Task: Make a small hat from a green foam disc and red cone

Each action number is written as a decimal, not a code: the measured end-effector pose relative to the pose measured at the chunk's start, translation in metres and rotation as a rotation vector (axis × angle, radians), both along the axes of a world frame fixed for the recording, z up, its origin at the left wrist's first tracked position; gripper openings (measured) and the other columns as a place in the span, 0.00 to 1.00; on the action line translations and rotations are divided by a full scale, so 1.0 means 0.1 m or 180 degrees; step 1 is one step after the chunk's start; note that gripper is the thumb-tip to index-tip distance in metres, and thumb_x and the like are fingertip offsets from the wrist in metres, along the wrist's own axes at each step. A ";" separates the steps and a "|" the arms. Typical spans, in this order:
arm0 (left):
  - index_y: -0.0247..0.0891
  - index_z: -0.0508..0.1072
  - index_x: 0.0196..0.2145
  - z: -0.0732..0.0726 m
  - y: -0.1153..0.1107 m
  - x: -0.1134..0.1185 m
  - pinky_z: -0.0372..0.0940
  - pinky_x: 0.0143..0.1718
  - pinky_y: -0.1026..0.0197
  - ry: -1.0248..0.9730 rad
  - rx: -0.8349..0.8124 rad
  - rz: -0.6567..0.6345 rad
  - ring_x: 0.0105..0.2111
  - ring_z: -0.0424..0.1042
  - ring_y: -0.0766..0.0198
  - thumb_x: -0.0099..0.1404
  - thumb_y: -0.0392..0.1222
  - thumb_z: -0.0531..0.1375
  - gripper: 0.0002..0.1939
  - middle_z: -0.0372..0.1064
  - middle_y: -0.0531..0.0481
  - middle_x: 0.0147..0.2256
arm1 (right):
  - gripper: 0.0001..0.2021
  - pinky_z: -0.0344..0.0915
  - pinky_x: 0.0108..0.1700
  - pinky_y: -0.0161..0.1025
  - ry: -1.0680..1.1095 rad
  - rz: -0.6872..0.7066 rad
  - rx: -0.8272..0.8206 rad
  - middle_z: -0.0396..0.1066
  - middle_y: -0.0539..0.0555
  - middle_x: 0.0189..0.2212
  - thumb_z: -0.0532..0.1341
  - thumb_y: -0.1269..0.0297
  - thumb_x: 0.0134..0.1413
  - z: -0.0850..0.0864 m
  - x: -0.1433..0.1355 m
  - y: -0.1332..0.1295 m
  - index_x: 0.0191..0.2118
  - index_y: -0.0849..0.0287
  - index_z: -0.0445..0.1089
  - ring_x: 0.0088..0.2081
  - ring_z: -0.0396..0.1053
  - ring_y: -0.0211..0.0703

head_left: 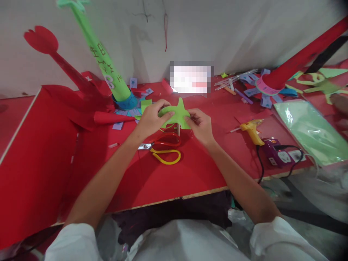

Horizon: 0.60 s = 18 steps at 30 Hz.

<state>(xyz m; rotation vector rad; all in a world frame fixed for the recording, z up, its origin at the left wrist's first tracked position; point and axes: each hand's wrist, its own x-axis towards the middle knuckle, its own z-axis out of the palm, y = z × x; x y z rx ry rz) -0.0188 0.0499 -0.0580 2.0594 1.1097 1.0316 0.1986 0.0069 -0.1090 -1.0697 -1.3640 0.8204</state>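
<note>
Between my hands, above the red table, is a light green paper piece (178, 113) with pointed arms and a curved band at its left. My left hand (153, 117) pinches its left part, thumb on top. At its right edge my right hand (200, 124) grips it between thumb and fingers. Just below lie scissors (166, 157) with one red and one yellow handle, blades toward the left. A green paper tube (115, 79) with dark markings rises from a blue ring behind my left hand. A red paper cone (112, 117) lies left of my left hand.
A red box or panel (32, 156) fills the left side. On the right are a yellow glue gun (252, 132), a purple power block (276, 154) with cables, and a green sheet pack (315, 128). A red tube (301, 54) leans behind. Another person's hand (339, 105) is at far right.
</note>
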 end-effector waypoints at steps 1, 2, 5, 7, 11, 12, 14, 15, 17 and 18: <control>0.41 0.75 0.41 0.01 -0.02 0.01 0.65 0.40 0.59 0.0138 0.0049 -0.0003 0.37 0.72 0.63 0.68 0.45 0.67 0.07 0.77 0.53 0.37 | 0.15 0.66 0.37 0.39 -0.0054 0.0038 -0.0003 0.74 0.49 0.32 0.69 0.47 0.61 0.00 -0.02 -0.02 0.41 0.54 0.76 0.33 0.69 0.39; 0.41 0.75 0.39 0.03 -0.04 0.01 0.63 0.39 0.59 0.0249 0.0071 -0.0004 0.35 0.71 0.63 0.69 0.45 0.67 0.07 0.75 0.53 0.34 | 0.15 0.65 0.37 0.39 -0.0094 0.0066 -0.0001 0.74 0.49 0.32 0.69 0.47 0.61 0.00 -0.05 -0.05 0.41 0.54 0.76 0.33 0.68 0.39; 0.41 0.73 0.36 0.07 -0.03 -0.03 0.59 0.35 0.59 0.0371 0.0132 0.0039 0.31 0.66 0.64 0.69 0.46 0.67 0.09 0.71 0.55 0.30 | 0.15 0.67 0.37 0.39 -0.0182 0.0036 0.0055 0.73 0.48 0.34 0.68 0.49 0.64 0.05 -0.10 -0.16 0.49 0.52 0.75 0.34 0.69 0.40; 0.42 0.72 0.36 0.10 0.01 -0.08 0.60 0.36 0.58 0.0309 0.0264 0.0116 0.32 0.67 0.63 0.70 0.46 0.67 0.09 0.71 0.54 0.31 | 0.15 0.67 0.38 0.39 -0.0375 -0.0106 0.0169 0.71 0.47 0.34 0.68 0.52 0.67 0.09 -0.13 -0.25 0.53 0.50 0.73 0.33 0.69 0.40; 0.43 0.71 0.36 0.19 0.08 -0.22 0.65 0.42 0.55 -0.0005 0.0500 0.0307 0.36 0.69 0.60 0.72 0.48 0.65 0.10 0.71 0.52 0.34 | 0.13 0.70 0.43 0.44 -0.1825 0.0256 0.0711 0.76 0.53 0.36 0.65 0.49 0.72 0.16 -0.18 -0.42 0.46 0.53 0.75 0.38 0.73 0.47; 0.44 0.71 0.36 0.22 0.09 -0.25 0.67 0.43 0.53 -0.0087 0.0508 0.0345 0.36 0.70 0.60 0.73 0.50 0.65 0.11 0.70 0.52 0.34 | 0.14 0.70 0.47 0.47 -0.2333 0.0481 0.0882 0.78 0.56 0.38 0.65 0.49 0.72 0.16 -0.20 -0.46 0.46 0.55 0.76 0.41 0.74 0.51; 0.45 0.71 0.36 0.28 0.10 -0.30 0.69 0.44 0.51 -0.0213 0.0497 0.0411 0.36 0.70 0.59 0.74 0.55 0.64 0.13 0.69 0.51 0.34 | 0.15 0.70 0.53 0.52 -0.3207 0.0894 0.1147 0.81 0.62 0.44 0.67 0.51 0.71 0.18 -0.25 -0.52 0.51 0.57 0.77 0.49 0.74 0.59; 0.45 0.72 0.37 0.31 0.09 -0.32 0.70 0.44 0.51 -0.0252 0.0504 0.0442 0.37 0.70 0.59 0.74 0.57 0.64 0.15 0.69 0.51 0.34 | 0.17 0.69 0.56 0.54 -0.3517 0.1043 0.1214 0.81 0.63 0.48 0.68 0.52 0.69 0.18 -0.27 -0.56 0.55 0.58 0.76 0.53 0.73 0.61; 0.45 0.72 0.37 0.37 0.09 -0.35 0.70 0.45 0.51 -0.0287 0.0585 0.0486 0.38 0.71 0.58 0.74 0.61 0.64 0.17 0.70 0.50 0.35 | 0.22 0.68 0.59 0.57 -0.3880 0.1193 0.1252 0.80 0.64 0.54 0.71 0.55 0.66 0.20 -0.33 -0.62 0.60 0.59 0.74 0.56 0.71 0.64; 0.45 0.72 0.37 0.40 0.09 -0.37 0.71 0.45 0.51 -0.0294 0.0647 0.0502 0.39 0.72 0.58 0.73 0.62 0.64 0.19 0.70 0.50 0.35 | 0.24 0.68 0.60 0.59 -0.3972 0.1207 0.1257 0.79 0.65 0.55 0.72 0.55 0.65 0.20 -0.35 -0.64 0.62 0.61 0.73 0.57 0.70 0.65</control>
